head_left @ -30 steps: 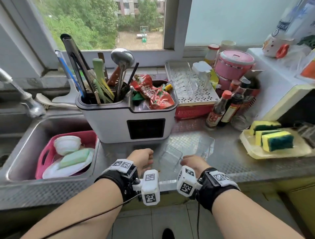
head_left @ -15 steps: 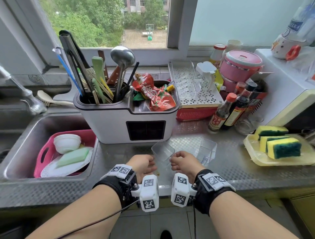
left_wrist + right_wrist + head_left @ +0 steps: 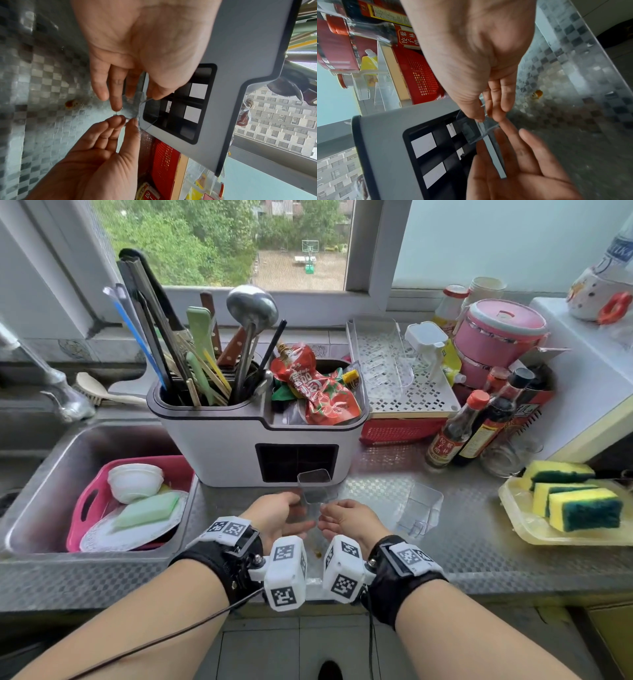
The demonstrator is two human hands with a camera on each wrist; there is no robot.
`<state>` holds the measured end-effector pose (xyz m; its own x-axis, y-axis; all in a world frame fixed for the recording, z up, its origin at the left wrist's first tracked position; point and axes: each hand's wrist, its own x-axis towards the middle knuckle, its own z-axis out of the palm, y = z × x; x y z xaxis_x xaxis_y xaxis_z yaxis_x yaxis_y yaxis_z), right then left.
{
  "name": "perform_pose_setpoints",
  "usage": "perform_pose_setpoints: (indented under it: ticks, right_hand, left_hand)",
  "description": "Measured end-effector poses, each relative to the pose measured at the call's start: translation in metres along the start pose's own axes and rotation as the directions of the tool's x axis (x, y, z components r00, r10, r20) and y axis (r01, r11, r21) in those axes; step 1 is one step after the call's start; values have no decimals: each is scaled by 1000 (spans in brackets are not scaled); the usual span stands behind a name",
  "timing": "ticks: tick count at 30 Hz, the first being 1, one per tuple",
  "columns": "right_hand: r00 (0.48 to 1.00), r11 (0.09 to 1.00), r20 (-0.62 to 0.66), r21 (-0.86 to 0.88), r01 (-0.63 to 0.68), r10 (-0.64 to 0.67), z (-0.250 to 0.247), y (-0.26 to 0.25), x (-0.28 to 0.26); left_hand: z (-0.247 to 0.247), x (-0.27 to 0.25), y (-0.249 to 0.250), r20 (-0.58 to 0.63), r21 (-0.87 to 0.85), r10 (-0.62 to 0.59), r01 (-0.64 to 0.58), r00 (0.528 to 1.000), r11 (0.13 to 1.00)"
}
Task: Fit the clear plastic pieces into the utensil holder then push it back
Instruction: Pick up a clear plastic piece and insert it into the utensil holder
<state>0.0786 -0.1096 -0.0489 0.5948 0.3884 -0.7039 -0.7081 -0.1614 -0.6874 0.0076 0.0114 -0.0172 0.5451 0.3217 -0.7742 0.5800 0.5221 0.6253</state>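
The white utensil holder [image 3: 219, 446] stands on the steel counter, full of utensils and packets, with a black rectangular opening [image 3: 297, 462] low in its front. Just before that opening, a small clear plastic piece [image 3: 313, 487] is held upright between both hands. My left hand [image 3: 296, 510] pinches its left side and my right hand [image 3: 325, 513] pinches its right side. The right wrist view shows the clear plastic piece [image 3: 476, 129] at the edge of the opening [image 3: 440, 152], thumb and fingers on it. A second clear piece [image 3: 419, 508] lies on the counter to the right.
A sink with a pink basket [image 3: 85, 501] of dishes lies left, with a faucet [image 3: 51, 381] above. Sauce bottles [image 3: 455, 433], a red basket [image 3: 400, 429] and a pink pot [image 3: 500, 340] stand right of the holder. A tray of sponges [image 3: 565, 508] sits far right.
Both hands came together around one clear piece, lifted it off the counter and carried it forward to the holder's front opening. The other clear piece stayed on the counter.
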Motion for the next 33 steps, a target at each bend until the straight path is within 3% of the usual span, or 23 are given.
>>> perform_pose_setpoints:
  ticks: [11, 19, 33]
  right_hand:
    - [1000, 989, -15, 148, 22, -20, 15, -7, -2]
    - [999, 987, -21, 155, 27, -24, 21, -17, -2]
    - [994, 952, 84, 293, -93, 71, 25, -36, 7]
  left_hand:
    - [-1, 6, 9, -9, -128, 38, -39, 999, 991]
    - [3, 9, 13, -5, -182, 47, -48, 999, 982]
    - [-2, 28, 16, 26, -246, 85, -76, 996, 966]
